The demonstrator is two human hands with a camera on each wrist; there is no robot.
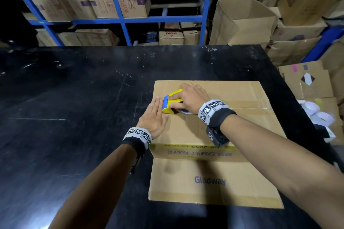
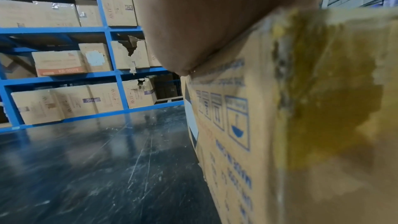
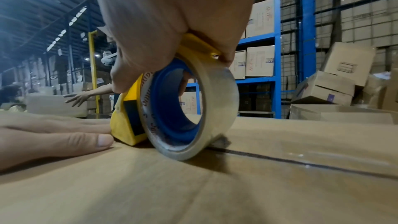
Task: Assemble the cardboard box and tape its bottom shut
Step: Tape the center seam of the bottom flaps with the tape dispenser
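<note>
A brown cardboard box [image 1: 214, 122] stands bottom-up on the black table [image 1: 74, 98], its bottom flaps folded shut. Clear tape [image 1: 242, 103] lies along the middle seam from the right edge to the dispenser. My right hand [image 1: 188, 97] grips a yellow and blue tape dispenser [image 1: 171, 102] near the box's left edge; its clear tape roll [image 3: 185, 108] touches the seam [image 3: 301, 161]. My left hand [image 1: 153, 117] presses flat on the box top just left of the dispenser, fingers straight. In the left wrist view the palm [image 2: 215, 23] rests on the box's top left edge [image 2: 237, 108].
One box flap [image 1: 214, 182] lies flat on the table toward me. Blue shelving [image 1: 121, 20] full of cartons stands behind the table. Open and stacked cartons [image 1: 242, 22] crowd the right side. Another person's hand [image 3: 79, 96] shows far off in the right wrist view.
</note>
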